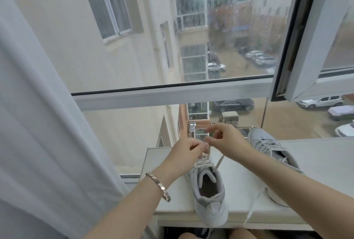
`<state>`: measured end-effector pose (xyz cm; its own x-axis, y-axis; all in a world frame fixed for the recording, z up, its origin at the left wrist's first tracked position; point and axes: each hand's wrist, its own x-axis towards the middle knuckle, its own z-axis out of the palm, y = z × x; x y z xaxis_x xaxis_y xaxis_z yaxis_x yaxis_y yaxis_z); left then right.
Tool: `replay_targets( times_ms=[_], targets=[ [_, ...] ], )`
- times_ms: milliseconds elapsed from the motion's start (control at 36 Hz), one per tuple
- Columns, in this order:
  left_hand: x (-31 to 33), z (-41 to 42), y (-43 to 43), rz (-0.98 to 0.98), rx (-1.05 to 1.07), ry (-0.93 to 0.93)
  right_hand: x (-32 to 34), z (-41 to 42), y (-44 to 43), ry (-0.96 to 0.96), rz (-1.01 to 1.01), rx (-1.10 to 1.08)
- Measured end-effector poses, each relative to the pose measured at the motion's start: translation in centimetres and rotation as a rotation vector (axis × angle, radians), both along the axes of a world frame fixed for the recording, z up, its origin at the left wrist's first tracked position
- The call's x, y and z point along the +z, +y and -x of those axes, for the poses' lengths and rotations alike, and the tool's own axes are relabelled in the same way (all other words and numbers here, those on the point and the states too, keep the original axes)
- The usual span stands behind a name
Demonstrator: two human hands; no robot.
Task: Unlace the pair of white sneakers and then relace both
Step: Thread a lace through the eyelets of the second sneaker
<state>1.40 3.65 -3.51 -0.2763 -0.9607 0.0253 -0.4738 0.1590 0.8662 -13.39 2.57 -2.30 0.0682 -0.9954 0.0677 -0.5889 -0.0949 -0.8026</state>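
Note:
A white sneaker (pixel 207 198) stands on the white windowsill (pixel 239 185) with its heel toward me, overhanging the front edge. Over its front eyelets my left hand (pixel 184 155) pinches the lace. My right hand (pixel 227 141) hovers just right of it, fingertips pinching the lace end above the shoe. A loose white lace (pixel 218 164) runs from my hands down to the shoe opening. The second sneaker (pixel 272 148) lies to the right, partly hidden behind my right forearm, its lace (pixel 252 206) trailing over the sill edge.
A white curtain (pixel 47 124) hangs along the left. The window frame (pixel 172 93) crosses behind the sill, and an open sash (pixel 306 47) juts in at the upper right. My knees (pixel 191 236) show below the sill edge.

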Motion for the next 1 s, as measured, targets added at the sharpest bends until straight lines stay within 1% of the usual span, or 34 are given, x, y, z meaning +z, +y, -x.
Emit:
replay_targets(
  times_ms=[56,111,139,167,222,278,361,417,500,556,583,611,667,694,722,750,778,806,833,889,944,1000],
  targets=[
    [0.1,0.0,-0.1,0.03,0.055,0.012,-0.1,0.2,0.3,0.027,-0.054,0.157],
    [-0.1,-0.2,-0.4,0.063,0.096,0.019,0.0,0.6,0.9,0.017,-0.153,0.256],
    [-0.2,-0.3,-0.5,0.079,0.108,0.023,-0.1,0.9,1.1,-0.034,-0.188,0.27],
    [-0.3,-0.3,-0.6,0.084,0.122,0.028,-0.2,1.1,1.2,-0.125,-0.208,0.278],
    [-0.6,-0.2,-0.6,0.076,0.146,0.041,-0.4,1.3,1.4,-0.359,-0.213,0.275],
    [-0.8,0.1,-0.6,0.067,0.146,0.064,-0.7,1.4,1.5,-0.489,-0.15,0.254],
    [-0.7,0.6,-0.5,0.056,0.132,0.103,-0.8,1.0,1.4,-0.43,0.009,0.143],
    [-0.4,0.6,-0.6,0.06,0.149,0.108,-0.8,0.9,1.1,-0.417,0.044,0.1],
    [-0.2,0.7,-0.4,0.051,0.191,0.116,-0.9,0.7,0.9,-0.504,0.048,0.059],
    [-0.3,0.7,-0.3,0.013,0.272,0.165,-1.2,0.7,0.8,-0.568,0.023,0.015],
    [-0.4,0.6,-0.3,-0.052,0.343,0.258,-1.3,0.9,0.8,-0.643,-0.01,-0.008],
    [-0.5,0.4,-0.5,-0.167,0.42,0.421,-1.5,1.1,0.8,-0.773,-0.071,-0.021],
    [-0.9,-0.2,-0.7,-0.469,0.505,0.907,-2.2,1.7,0.7,-1.106,-0.221,-0.011],
    [-1.2,-0.6,-0.8,-0.566,0.524,1.144,-2.8,2.0,0.7,-1.23,-0.282,-0.017],
    [-1.7,-1.0,-0.9,-0.611,0.561,1.327,-3.5,2.4,0.6,-1.305,-0.323,-0.051],
    [-2.4,-1.6,-1.1,-0.62,0.614,1.439,-4.3,2.7,0.5,-1.346,-0.346,-0.103],
    [-2.9,-2.2,-1.3,-0.612,0.674,1.49,-4.9,3.1,0.4,-1.364,-0.363,-0.167],
    [-3.4,-2.8,-1.5,-0.599,0.734,1.481,-5.5,3.6,0.3,-1.356,-0.376,-0.231],
    [-3.9,-3.4,-1.7,-0.599,0.781,1.434,-6.0,4.0,0.2,-1.322,-0.383,-0.281],
    [-4.8,-4.1,-1.7,-0.618,0.811,1.271,-6.7,4.7,0.2,-1.202,-0.383,-0.327],
    [-5.1,-3.9,-1.7,-0.558,0.76,1.026,-7.0,4.8,0.1,-1.101,-0.366,-0.351],
    [-4.9,-2.9,-1.7,-0.432,0.649,0.7,-6.3,4.3,0.1,-0.993,-0.325,-0.353]
  ],
)
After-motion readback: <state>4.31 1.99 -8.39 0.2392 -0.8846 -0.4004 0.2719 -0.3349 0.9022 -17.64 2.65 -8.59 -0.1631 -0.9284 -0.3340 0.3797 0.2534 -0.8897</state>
